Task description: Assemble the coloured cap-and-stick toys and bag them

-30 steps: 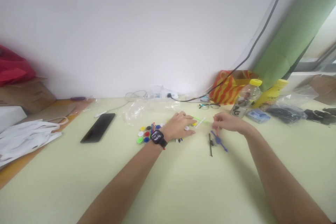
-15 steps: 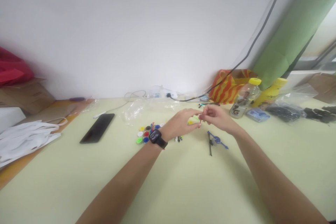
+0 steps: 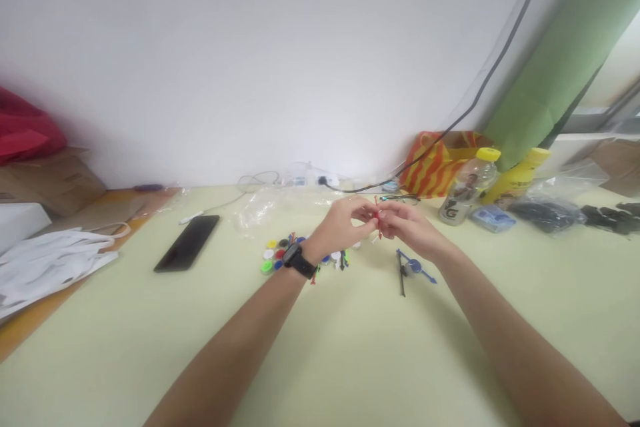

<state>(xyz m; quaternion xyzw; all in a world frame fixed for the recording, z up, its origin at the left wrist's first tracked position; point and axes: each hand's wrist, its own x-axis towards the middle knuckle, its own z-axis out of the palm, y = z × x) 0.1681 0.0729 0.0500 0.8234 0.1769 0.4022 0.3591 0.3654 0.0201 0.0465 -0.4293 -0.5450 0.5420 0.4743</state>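
My left hand, with a black watch at its wrist, is closed in a pinch on a small red plastic arrow piece. My right hand meets it and grips the same red piece with the fingertips. Parts of the piece stick out above and below the fingers; its middle is hidden. Close to my right wrist, a blue arrow with a round centre and a thin black arrow lie on the table. Several coloured discs and small arrows lie around and partly behind my left hand.
A black phone lies to the left on the pale table. White straps rest at the far left. At the back right stand a clear bottle, a yellow bottle and a striped bag. Crumpled clear plastic lies near the wall.
My hands have come together, and the left fingers have closed onto the red piece. It now stands nearly upright between both hands' fingertips.
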